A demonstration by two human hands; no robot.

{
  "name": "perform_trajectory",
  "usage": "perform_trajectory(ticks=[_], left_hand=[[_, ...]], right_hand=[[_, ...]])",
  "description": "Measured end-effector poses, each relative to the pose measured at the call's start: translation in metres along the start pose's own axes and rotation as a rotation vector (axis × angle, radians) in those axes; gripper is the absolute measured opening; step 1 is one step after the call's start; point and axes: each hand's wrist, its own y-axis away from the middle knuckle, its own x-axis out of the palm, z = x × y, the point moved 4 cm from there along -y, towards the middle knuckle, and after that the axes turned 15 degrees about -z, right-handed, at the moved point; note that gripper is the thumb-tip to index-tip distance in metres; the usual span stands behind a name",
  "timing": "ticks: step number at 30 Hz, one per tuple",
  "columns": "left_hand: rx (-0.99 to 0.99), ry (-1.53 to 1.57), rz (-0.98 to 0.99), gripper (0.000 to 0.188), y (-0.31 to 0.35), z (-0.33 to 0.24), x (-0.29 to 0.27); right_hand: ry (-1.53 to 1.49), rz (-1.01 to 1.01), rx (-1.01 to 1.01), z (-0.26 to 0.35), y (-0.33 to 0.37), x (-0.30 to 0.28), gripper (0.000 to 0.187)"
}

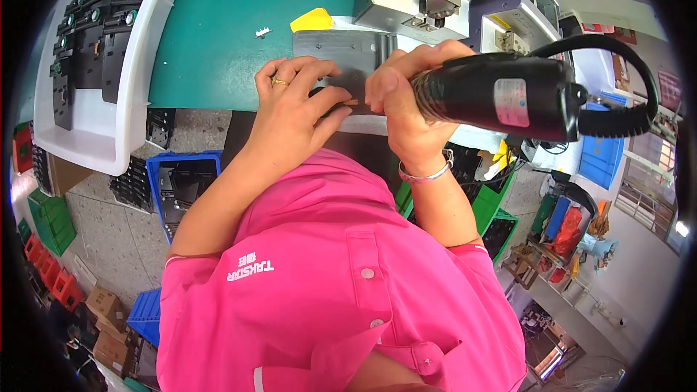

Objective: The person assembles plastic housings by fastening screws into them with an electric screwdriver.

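Observation:
A black electric screwdriver (501, 94) lies in my right hand (414, 98), its fingers wrapped around the front end. A coiled cable (617, 122) loops from its back end, and its tip is hidden by the hand. At the table's front edge, my left hand (290, 105) pinches a small dark part with a copper-coloured end (351, 102). Most of that part is hidden by the fingers. Beneath both hands is a flat grey metal plate (334, 45). Beyond it sits a yellow piece (312, 20), with a small white connector-like piece (263, 32) to its left.
On the left, a white tray (134, 76) holds several black parts. Metal bench machines (414, 0) stand at the back right of the green work surface (210, 36). Below the table edge are a blue crate (154, 174) and a green crate (502, 226).

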Motion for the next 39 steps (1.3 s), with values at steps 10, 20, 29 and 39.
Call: perform_trajectory(ticks=[10, 20, 29, 39], left_hand=[[0.023, 0.019, -0.016, 0.013, 0.000, -0.007, 0.001], [0.098, 0.028, 0.045, 0.013, -0.010, -0.025, 0.019], [0.103, 0.016, 0.053, 0.016, -0.014, -0.027, 0.021], [0.118, 0.012, 0.048, 0.017, -0.013, -0.028, 0.021]], right_hand=[[-0.102, -0.040, 0.046, 0.019, 0.011, -0.016, 0.060], [-0.068, -0.639, -0.398, 0.059, -0.061, -0.145, 0.054], [-0.117, -0.592, -0.347, 0.037, -0.081, -0.151, 0.054], [-0.084, -0.561, -0.332, 0.028, -0.084, -0.155, 0.051]])
